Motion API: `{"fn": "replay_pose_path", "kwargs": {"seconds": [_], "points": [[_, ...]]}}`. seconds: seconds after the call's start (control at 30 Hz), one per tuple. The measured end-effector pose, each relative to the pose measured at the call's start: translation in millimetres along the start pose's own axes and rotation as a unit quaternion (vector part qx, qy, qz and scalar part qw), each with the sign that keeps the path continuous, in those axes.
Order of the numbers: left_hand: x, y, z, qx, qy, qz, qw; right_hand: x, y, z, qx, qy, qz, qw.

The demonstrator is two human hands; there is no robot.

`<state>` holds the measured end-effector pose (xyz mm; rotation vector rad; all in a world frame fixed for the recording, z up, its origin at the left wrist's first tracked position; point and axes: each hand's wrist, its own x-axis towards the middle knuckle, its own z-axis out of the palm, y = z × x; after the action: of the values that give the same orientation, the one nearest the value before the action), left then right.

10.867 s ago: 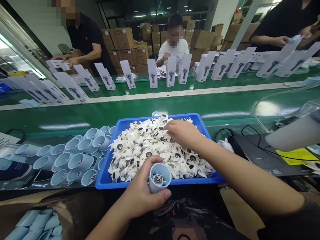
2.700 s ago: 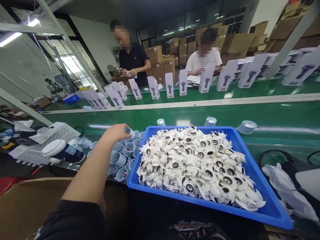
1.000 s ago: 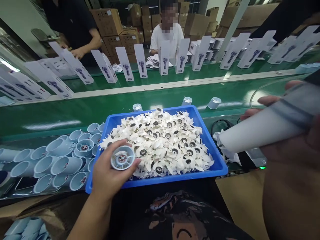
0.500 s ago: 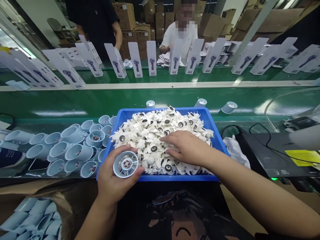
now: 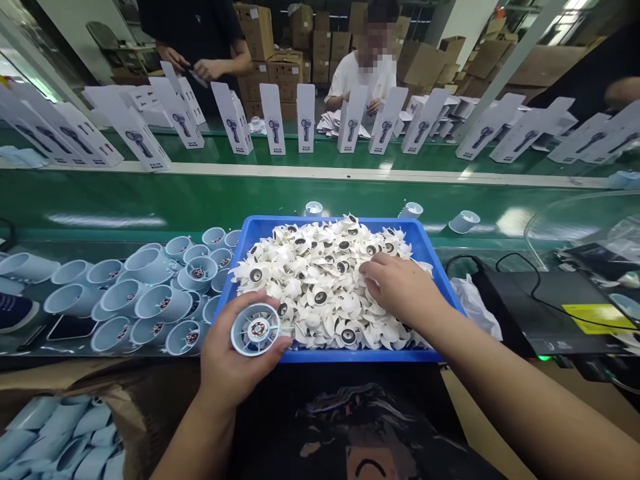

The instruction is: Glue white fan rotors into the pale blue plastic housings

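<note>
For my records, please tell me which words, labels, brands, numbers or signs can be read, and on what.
No text is readable.
Tall white cardboard boxes: dark print, too small.
Rectangular yellow label on flat black device: illegible.
Stacked brown cardboard cartons: markings too blurred.

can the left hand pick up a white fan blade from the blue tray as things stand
Probably not easily: the left hand is gripping a light blue housing, although the white fan blades lie close beside it.
</note>
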<state>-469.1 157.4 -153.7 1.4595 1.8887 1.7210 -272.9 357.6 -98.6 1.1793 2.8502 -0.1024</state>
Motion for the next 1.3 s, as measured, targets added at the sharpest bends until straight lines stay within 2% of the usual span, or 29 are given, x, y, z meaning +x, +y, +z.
{"fn": "replay_pose_path", "kwargs": {"seconds": [0.17,0.23,0.3,0.37,0.47,0.53,0.6,0.67,0.73,0.8,0.9,1.0,1.07,1.17,1.23,1.3], "points": [[-1,2,7.8,-0.048,0.035,0.009,0.998,2,-5,9,0.033,0.04,0.044,0.998],[-3,4,9.8,-0.071,0.05,0.031,0.996,2,-3,10,0.086,0.065,0.055,0.993],[-4,8,10.6,-0.057,0.043,0.034,0.997,-1,-1,8,0.176,0.075,0.038,0.981],[-5,14,11.3,0.003,0.008,0.025,1.0,-8,-3,5,0.298,0.051,-0.015,0.953],[-1,28,15.7,0.114,-0.063,0.054,0.99,-20,-13,5,0.467,-0.021,-0.111,0.877],[2,38,21.7,0.158,-0.09,0.088,0.979,-28,-20,5,0.531,-0.047,-0.147,0.833],[5,45,28.8,0.184,-0.096,0.111,0.972,-36,-26,3,0.559,-0.047,-0.161,0.812],[6,48,35.8,0.207,-0.094,0.13,0.965,-44,-31,-3,0.515,-0.002,-0.186,0.837],[5,48,41.8,0.221,-0.094,0.15,0.959,-49,-37,-9,0.403,0.072,-0.228,0.883],[4,48,47.0,0.219,-0.089,0.17,0.957,-50,-43,-10,0.297,0.124,-0.262,0.91],[4,48,53.0,0.21,-0.058,0.19,0.957,-44,-52,-7,0.275,0.133,-0.267,0.914],[3,48,52.6,0.214,-0.027,0.188,0.958,-42,-48,-10,0.29,0.132,-0.263,0.911],[3,47,45.0,0.206,-0.027,0.167,0.964,-50,-34,-18,0.31,0.094,-0.282,0.903],[15,45,21.0,0.191,-0.04,0.114,0.974,-75,-2,-28,0.399,-0.041,-0.301,0.865],[39,44,1.3,0.213,-0.024,0.08,0.974,-92,19,-24,0.436,-0.081,-0.258,0.858],[78,41,-14.2,0.268,0.005,0.031,0.963,-104,31,-13,0.447,-0.083,-0.197,0.868]]}}
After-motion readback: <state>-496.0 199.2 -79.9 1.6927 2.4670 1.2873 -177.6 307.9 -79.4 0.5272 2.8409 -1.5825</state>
